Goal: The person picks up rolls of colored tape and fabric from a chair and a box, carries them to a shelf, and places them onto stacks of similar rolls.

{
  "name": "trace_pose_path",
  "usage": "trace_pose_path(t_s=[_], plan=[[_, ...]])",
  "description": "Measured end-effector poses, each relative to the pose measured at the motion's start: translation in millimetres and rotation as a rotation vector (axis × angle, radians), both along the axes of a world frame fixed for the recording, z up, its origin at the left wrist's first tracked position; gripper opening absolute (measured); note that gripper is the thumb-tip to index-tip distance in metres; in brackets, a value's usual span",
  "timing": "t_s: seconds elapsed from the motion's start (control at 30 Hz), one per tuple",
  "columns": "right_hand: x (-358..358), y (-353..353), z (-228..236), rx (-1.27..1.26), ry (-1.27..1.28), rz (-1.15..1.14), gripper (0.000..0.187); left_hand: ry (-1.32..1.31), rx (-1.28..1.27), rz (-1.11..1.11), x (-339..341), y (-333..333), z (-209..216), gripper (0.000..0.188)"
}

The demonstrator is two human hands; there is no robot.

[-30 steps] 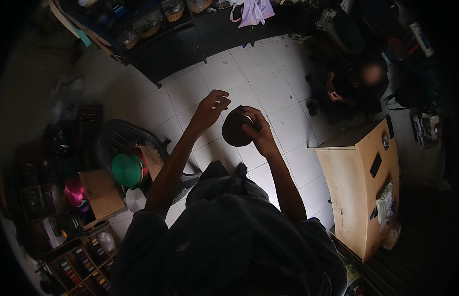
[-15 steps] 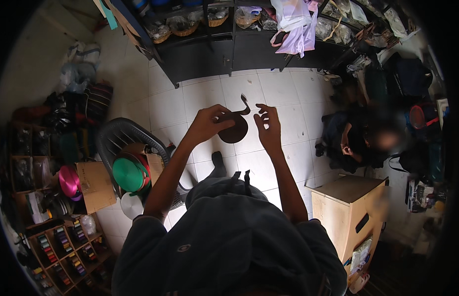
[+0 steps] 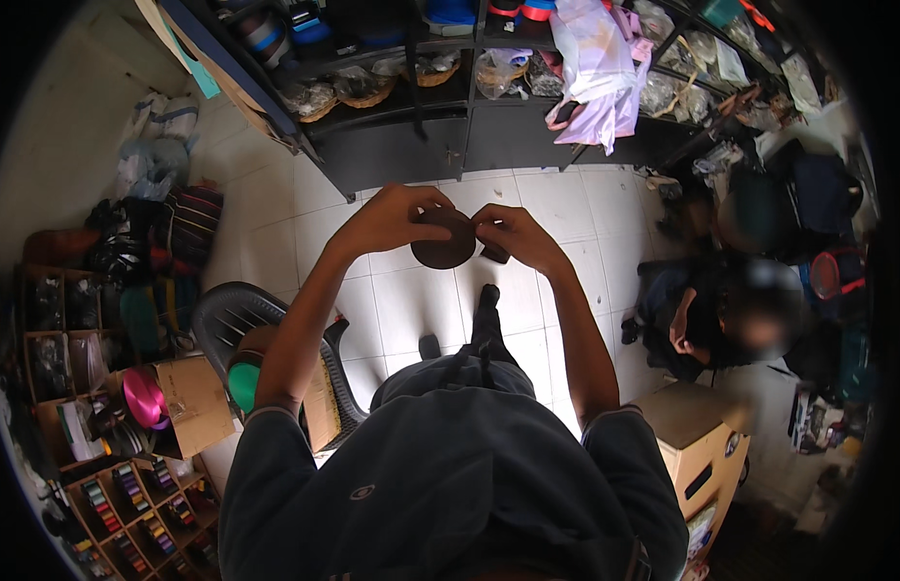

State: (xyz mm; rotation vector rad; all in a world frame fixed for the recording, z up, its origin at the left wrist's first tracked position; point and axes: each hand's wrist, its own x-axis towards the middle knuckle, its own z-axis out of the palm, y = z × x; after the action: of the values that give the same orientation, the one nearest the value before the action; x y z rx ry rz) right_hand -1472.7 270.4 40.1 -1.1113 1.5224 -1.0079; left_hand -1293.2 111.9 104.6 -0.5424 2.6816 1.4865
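A dark brown roll of webbing tape [image 3: 444, 246] is held up in front of me, over the tiled floor. My left hand [image 3: 390, 221] is closed round its left side, with the thumb across the flat face. At the roll's right edge, the fingers of my right hand [image 3: 519, 235] are pinched on the loose end of the tape. A short folded piece of that tape [image 3: 495, 255] hangs just under these fingers. Exactly how the fingertips grip it is hard to make out.
A black shelf unit [image 3: 382, 155] with baskets of packets stands ahead. To my left are a black plastic chair [image 3: 239, 295], a pink roll [image 3: 145, 397] by a cardboard box [image 3: 200, 407], and a thread rack [image 3: 140, 513]. A wooden cabinet [image 3: 687, 416] and a seated person [image 3: 687, 324] are at right.
My right hand, open and apart from the tape before, has closed on its loose end beside the roll. The upright curl of tape now hangs down. My foot has come forward.
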Motion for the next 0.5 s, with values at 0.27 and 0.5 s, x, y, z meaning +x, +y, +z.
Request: trace_pose_path(t_s=[0.27, 0.5], plan=[[-67, -73, -2, -0.091, -0.282, -0.006, 0.008, 0.265, 0.220, 0.278, -47, -47, -19, 0.035], [-110, -128, -21, -0.259, -0.508, -0.067, 0.009, 0.478, 0.370, 0.611, -90, -56, -37, 0.034]])
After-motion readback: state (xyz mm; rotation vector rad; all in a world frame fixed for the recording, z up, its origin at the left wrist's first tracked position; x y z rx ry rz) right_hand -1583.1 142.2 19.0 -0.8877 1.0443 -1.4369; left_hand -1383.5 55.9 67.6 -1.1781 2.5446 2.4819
